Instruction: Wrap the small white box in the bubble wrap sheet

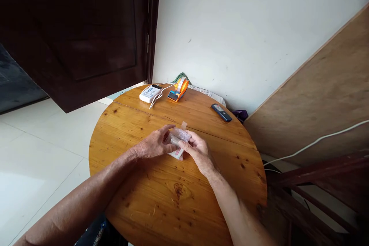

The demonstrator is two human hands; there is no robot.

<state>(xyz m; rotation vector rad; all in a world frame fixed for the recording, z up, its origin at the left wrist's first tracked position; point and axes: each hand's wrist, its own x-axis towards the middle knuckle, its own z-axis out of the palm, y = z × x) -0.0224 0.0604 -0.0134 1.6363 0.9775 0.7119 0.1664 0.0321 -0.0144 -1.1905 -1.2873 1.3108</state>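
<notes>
A small package in clear bubble wrap is held between my two hands, just above or on the middle of the round wooden table. White and red markings show through its lower end, and a strip of tape sticks up from its far edge. My left hand closes around the package's left side, thumb and fingers curled on it. From the right, my right hand grips it, with the thumb pressed flat on top. What lies inside the wrap cannot be made out.
Toward the table's back stand an orange tape dispenser and a white box-shaped device with a white cable. A dark remote control lies at the back right. A dark door stands at the left, a wooden panel at the right.
</notes>
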